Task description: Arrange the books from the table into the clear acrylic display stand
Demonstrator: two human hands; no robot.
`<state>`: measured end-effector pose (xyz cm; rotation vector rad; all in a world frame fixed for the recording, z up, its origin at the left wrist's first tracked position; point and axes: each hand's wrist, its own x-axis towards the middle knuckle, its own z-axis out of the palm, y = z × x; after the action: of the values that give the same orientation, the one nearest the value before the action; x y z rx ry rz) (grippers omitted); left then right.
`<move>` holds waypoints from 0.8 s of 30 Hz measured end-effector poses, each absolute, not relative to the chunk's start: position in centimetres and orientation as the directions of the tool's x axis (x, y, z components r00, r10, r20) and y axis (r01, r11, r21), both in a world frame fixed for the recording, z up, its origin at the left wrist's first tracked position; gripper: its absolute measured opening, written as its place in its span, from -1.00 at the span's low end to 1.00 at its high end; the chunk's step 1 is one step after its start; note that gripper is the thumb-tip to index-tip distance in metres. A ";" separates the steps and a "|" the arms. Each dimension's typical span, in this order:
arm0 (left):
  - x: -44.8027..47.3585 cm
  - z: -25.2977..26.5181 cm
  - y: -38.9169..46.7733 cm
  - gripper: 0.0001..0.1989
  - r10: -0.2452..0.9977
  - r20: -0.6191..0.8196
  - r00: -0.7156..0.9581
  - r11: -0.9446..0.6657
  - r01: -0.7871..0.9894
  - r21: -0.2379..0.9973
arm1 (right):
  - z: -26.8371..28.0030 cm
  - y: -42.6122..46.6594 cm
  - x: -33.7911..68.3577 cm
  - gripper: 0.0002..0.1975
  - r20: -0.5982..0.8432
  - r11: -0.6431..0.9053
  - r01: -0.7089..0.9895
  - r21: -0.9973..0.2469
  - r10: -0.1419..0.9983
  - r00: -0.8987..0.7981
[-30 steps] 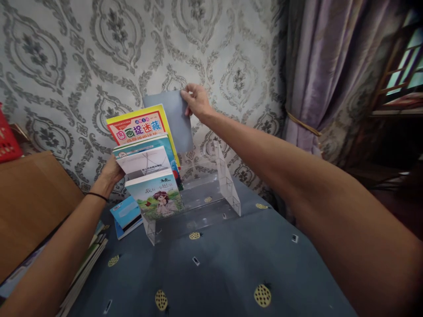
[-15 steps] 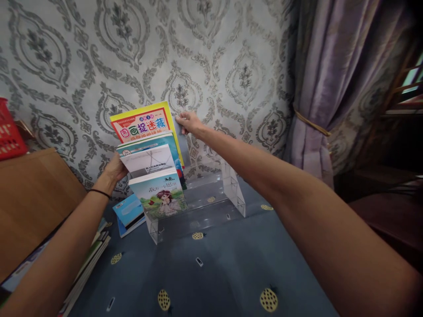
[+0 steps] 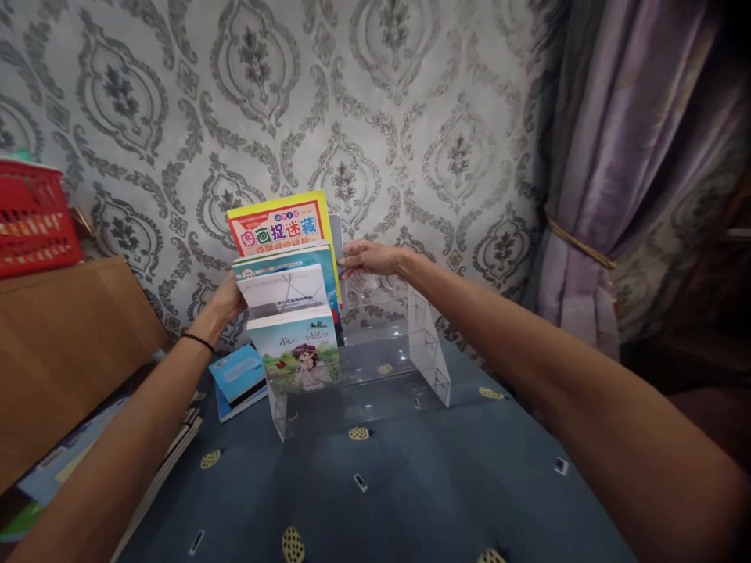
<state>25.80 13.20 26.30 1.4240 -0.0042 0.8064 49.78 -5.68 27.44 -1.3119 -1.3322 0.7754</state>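
A clear acrylic stand (image 3: 431, 352) with stepped tiers carries several books at its left end. In front is a book with a drawn girl (image 3: 299, 356); behind it rise a white-and-grey book (image 3: 293, 289), a teal book (image 3: 314, 256) and a tall yellow-edged picture book (image 3: 278, 215). A plain grey book (image 3: 336, 234) shows as a narrow strip at the back. My left hand (image 3: 228, 299) is closed at the left edge of the teal book, fingertips hidden behind it. With fingers pressed together, my right hand (image 3: 369, 259) grips the right edge of the grey book.
Blue books (image 3: 240, 379) lie left of the stand on the pineapple-print tablecloth (image 3: 411, 485). Further left are a stack of books (image 3: 161, 461), a wooden box (image 3: 76, 328) and a red basket (image 3: 35, 215). Behind stands a patterned wall (image 3: 387, 156), with a purple curtain (image 3: 622, 156) at right.
My right hand has slid down along the books' right edge. The grey book now juts out less beyond the yellow-edged one. The whole view has shifted slightly left.
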 end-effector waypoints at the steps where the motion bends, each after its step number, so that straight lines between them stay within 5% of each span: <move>1: 25.8 26.2 13.2 -0.61 0.488 0.459 0.743 -0.071 -0.490 0.869 | 27.5 -5.4 49.6 -0.84 0.228 0.186 0.252 -0.950 0.962 0.150; 10: 25.6 25.9 13.7 -0.62 0.476 0.486 0.733 -0.100 -0.504 0.858 | 28.1 -3.0 48.8 -0.75 0.157 0.139 0.273 -0.952 0.987 0.043; 18: 25.9 25.4 13.7 -0.63 0.518 0.511 0.686 -0.102 -0.544 0.833 | 27.1 -4.5 48.1 -0.78 0.273 0.246 0.210 -0.946 0.955 0.114; 24: 26.3 25.0 14.1 -0.65 0.515 0.540 0.666 -0.147 -0.552 0.821 | 26.6 -4.3 48.5 -0.87 0.332 0.286 0.316 -0.905 0.938 0.099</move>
<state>26.26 14.12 24.96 1.4472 -0.0321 0.9273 48.48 -4.35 26.60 -1.2415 -1.4406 0.7031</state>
